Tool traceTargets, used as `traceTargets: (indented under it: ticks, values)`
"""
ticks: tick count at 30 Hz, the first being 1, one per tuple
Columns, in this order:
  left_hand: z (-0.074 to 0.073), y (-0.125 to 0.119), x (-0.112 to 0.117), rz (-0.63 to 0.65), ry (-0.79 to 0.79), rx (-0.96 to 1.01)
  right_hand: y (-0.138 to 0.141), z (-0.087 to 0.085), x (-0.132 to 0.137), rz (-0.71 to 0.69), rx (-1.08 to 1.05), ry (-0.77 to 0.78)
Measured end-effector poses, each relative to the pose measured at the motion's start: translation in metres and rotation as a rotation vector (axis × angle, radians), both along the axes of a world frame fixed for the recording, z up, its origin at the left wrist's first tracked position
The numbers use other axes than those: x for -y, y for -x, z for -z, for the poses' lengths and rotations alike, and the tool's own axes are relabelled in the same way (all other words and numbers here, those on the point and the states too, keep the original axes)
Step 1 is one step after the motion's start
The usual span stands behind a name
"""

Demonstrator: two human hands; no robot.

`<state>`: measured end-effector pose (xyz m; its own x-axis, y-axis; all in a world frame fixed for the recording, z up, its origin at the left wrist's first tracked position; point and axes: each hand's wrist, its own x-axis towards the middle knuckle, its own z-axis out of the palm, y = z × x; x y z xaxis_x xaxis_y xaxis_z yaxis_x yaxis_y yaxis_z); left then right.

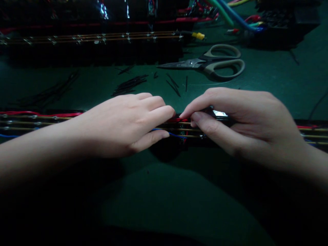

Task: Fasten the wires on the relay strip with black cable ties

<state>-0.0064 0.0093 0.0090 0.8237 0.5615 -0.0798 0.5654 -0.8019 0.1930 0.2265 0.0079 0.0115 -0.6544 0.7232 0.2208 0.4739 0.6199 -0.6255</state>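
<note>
Both forearms come in low over the green mat (179,205), and the hands meet over a long dark strip (20,124) that runs across the mat from side to side, carrying thin wires. The left hand (125,124) lies curled on the strip, its fingertips pinching down on a red wire (176,120) and its thumb pressing near a blue wire (174,134) just below. The right hand (246,123) faces it, almost fingertip to fingertip, closed narrowly around a small dark piece with a shiny face (219,113) that sits on the strip; what that piece is cannot be told in this dim light.

The wires look thin, light and limp (they would kink or slip if pulled hard), so a close fingertip pinch near the strip seems the safest hold, while the strip itself looks stiff enough to be steadied by a flat palm.

Beyond the strip, a pair of scissors (210,63) lies shut on the mat, with short black offcuts (130,84) scattered between the two. Farther beyond the strip sits a second wired strip (89,37) ending in a yellow terminal (198,35), and coloured cables (230,15) trail off behind the scissors.
</note>
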Motion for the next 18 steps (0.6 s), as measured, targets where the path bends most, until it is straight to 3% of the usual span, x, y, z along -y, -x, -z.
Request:
traceTargets:
  ticks: [18]
  values:
    - [-0.0036, -0.0005, -0.0010, -0.031, 0.053, -0.021, 0.0000, -0.0018, 0.0019, -0.002, 0.019, -0.009]
